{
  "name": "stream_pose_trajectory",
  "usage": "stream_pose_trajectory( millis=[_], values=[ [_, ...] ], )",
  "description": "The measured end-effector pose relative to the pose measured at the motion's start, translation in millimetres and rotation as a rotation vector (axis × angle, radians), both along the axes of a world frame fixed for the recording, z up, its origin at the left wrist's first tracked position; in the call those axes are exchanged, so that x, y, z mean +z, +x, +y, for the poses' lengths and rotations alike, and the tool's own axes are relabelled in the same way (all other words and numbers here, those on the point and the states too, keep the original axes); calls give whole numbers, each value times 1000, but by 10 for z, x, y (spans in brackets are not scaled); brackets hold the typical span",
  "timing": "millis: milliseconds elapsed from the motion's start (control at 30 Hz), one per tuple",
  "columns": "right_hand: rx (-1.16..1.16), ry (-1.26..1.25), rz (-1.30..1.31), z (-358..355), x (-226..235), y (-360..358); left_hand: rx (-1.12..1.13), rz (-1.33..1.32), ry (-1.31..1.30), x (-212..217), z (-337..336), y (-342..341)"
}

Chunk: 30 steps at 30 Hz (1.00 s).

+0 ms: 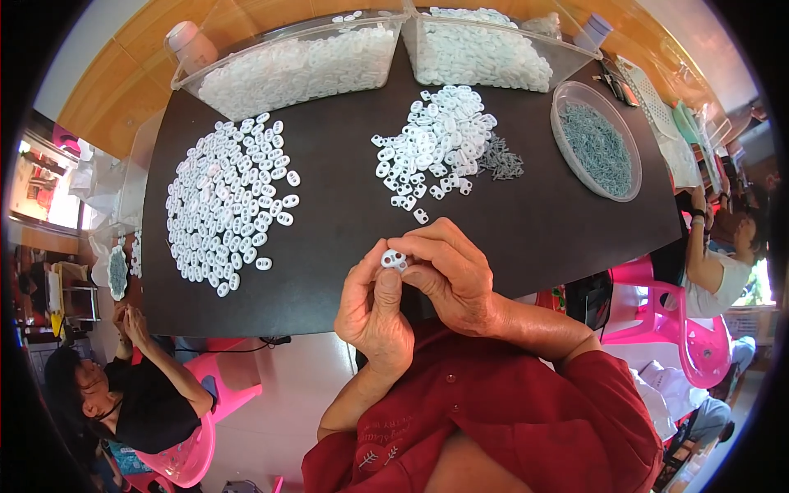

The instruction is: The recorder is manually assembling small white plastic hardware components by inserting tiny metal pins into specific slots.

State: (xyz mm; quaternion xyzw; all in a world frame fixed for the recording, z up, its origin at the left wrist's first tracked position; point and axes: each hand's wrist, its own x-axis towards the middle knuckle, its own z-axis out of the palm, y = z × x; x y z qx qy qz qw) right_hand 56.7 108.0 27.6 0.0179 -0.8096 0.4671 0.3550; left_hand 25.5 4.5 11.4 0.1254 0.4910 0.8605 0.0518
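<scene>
Here, both hands meet at the near table edge: left hand point(374, 308) and right hand point(448, 271) pinch one small white two-hole piece point(394, 260) between fingertips. Assembly step, seemingly. Grey springs point(499, 160) lie far right beside the loose white heap point(436, 140); next likely needs fine alignment.

On the black table point(329, 164) stand 2 clear bins point(288, 66) of white parts, a round bowl point(597, 140) of grey springs, and a pink bottle point(191, 45). Pink chairs point(657, 329) are near.

left hand point(374, 308), right hand point(450, 271), fingertips pinched together
</scene>
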Motion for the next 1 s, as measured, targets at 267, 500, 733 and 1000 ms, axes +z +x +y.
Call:
stream_pose_trajectory(
  millis=[267, 500, 733, 1000],
  values=[
    [76, -134, -62, 51, 58, 15, 23, 58, -43, -16, -1, -5],
    [119, -78, -41, 54, 64, -26, 31, 29, 8, -20, 2, -15],
    [66, -4, 54, 32, -3, -40, 32, 64, 10, -59, -17, -7],
    [36, 40, 111, 9, -70, -51, 53, 122, -30, -89, -24, -17]
  ],
)
